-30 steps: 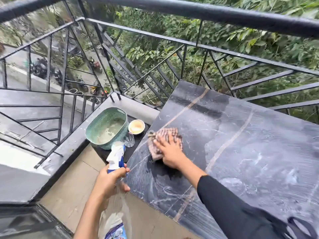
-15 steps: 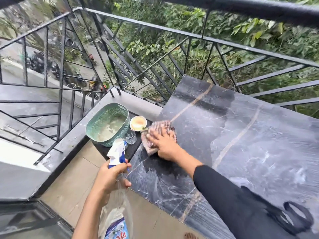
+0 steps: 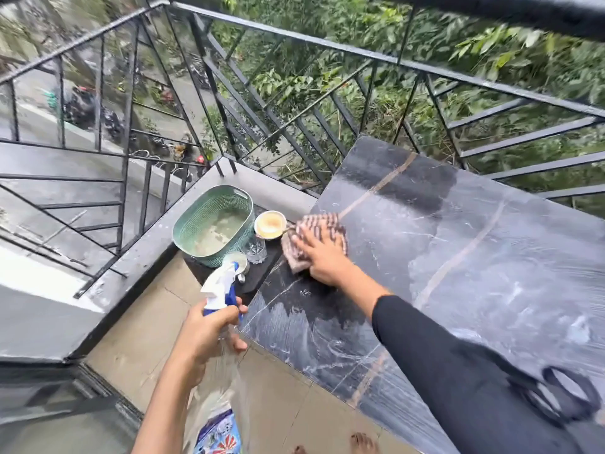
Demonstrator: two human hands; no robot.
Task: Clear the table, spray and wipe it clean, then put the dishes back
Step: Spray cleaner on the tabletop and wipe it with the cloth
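Right hand (image 3: 322, 257) is pressing flat and open on the soft, limp cloth (image 3: 316, 239) at the wet, likely slick marble surface (image 3: 474, 257) far-left edge, while left hand (image 3: 204, 339) is gripping the light spray bottle (image 3: 219, 371) by its neck.

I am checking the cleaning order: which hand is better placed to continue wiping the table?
The right hand: it presses the cloth flat on the table. The left hand holds the spray bottle beside the table.
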